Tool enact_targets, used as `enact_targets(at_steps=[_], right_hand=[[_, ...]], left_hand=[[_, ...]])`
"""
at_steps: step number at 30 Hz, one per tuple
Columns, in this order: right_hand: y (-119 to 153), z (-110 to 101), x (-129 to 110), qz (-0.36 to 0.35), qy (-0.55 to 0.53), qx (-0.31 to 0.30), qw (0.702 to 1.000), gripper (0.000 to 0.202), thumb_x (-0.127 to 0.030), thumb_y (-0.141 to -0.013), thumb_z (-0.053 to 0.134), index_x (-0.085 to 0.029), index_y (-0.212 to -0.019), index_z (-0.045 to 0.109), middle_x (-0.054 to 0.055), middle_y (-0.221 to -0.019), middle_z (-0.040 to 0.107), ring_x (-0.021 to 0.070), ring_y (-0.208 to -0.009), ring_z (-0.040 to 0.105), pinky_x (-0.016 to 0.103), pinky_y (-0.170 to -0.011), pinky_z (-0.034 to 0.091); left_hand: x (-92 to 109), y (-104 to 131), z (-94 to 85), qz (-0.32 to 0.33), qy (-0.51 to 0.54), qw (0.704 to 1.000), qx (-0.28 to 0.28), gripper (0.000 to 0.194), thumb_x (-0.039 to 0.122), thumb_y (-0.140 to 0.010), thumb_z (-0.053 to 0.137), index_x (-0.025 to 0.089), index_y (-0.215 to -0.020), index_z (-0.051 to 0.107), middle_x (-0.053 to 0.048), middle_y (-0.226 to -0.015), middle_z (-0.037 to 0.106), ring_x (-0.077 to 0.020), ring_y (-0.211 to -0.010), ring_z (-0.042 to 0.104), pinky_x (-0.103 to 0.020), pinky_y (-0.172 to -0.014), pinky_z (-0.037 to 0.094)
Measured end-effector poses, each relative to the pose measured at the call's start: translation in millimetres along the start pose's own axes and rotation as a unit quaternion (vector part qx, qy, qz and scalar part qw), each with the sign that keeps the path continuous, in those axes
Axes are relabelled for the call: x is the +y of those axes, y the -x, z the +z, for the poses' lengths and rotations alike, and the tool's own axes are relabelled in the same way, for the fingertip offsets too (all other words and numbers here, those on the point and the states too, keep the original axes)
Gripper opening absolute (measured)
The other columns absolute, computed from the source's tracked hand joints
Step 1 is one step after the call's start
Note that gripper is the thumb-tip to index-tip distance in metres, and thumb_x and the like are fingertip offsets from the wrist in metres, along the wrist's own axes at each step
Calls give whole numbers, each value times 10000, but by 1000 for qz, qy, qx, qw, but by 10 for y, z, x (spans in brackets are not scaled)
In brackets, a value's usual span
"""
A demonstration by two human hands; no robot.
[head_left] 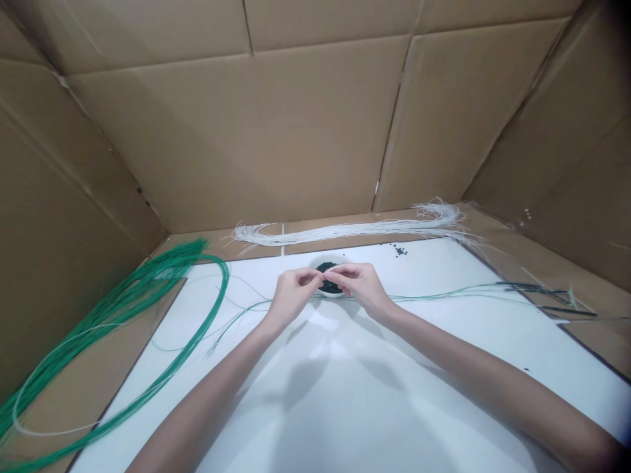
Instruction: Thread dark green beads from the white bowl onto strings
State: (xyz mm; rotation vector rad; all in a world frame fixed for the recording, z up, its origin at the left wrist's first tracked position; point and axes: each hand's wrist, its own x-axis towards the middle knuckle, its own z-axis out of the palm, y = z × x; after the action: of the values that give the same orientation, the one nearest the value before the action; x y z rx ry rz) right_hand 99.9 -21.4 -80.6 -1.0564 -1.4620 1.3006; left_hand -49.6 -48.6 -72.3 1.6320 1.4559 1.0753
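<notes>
The small white bowl (327,295), filled with tiny dark beads or bead-like bits (329,287), sits on the white board (236,407) in front of me, toward its far edge. My two hands meet just over it, their fingertips nearly touching. My left hand (293,289) is closed in a pinch of thumb and forefinger; my right hand (363,284) is pinched likewise, with a thin pale line showing along its fingers. What lies between my fingertips is too small for me to tell. Thin green strands (438,293) run across the board beneath my hands, from loose ends on my left to the dark, stick-like lengths (537,289) on my right, which reach past the board's edge onto the cardboard. Beyond the bowl, to the right, a little cluster of dark specks (399,251) lies on the board. Farther back, a long bundle of white strands (345,231) stretches sideways on the cardboard, its ends fraying out. On my left a big looped bundle of green strands (111,315) lies partly on cardboard and partly over the board, with a white strand (49,434) curving through it. Creased cardboard walls (296,131) rise behind and on both sides.
</notes>
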Motion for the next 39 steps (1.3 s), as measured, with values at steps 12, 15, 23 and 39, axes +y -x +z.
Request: enact_targets(at_steps=[12, 15, 23, 39], right_hand=[[9, 7, -25, 7, 4, -3, 1000, 260, -372, -598, 635, -119, -659, 646, -1, -526, 536, 57, -425, 351, 205, -388, 281], [9, 5, -34, 6, 5, -1, 1000, 254, -367, -603, 633, -120, -661, 642, -7, -516, 521, 56, -423, 346, 204, -388, 280], [7, -16, -57, -2, 14, 4, 1000, 274, -384, -595, 642, -117, -652, 649, -4, -515, 531, 59, -422, 356, 214, -402, 284], [-26, -55, 6, -3, 43, -18, 999, 316, -413, -594, 648, -119, -698, 702, 59, -633, 637, 59, -439, 338, 224, -410, 272]], left_hand=[[0, -5, -6, -11, 3, 1000, 1, 233, 295, -698, 508, 129, -729, 668, -34, -675, 655, -125, -605, 567, -192, -562, 426], [15, 2, -8, -21, 16, 1000, 1, 219, 286, -686, 517, 130, -724, 667, -31, -666, 651, -121, -594, 563, -188, -559, 433], [25, -4, -5, -30, 41, 999, -4, 241, 315, -685, 537, 122, -753, 666, -36, -665, 643, -102, -534, 535, -188, -532, 429], [27, 5, 2, -16, 6, 1000, 0, 243, 306, -700, 517, 126, -724, 680, -31, -668, 655, -112, -556, 548, -182, -528, 430]])
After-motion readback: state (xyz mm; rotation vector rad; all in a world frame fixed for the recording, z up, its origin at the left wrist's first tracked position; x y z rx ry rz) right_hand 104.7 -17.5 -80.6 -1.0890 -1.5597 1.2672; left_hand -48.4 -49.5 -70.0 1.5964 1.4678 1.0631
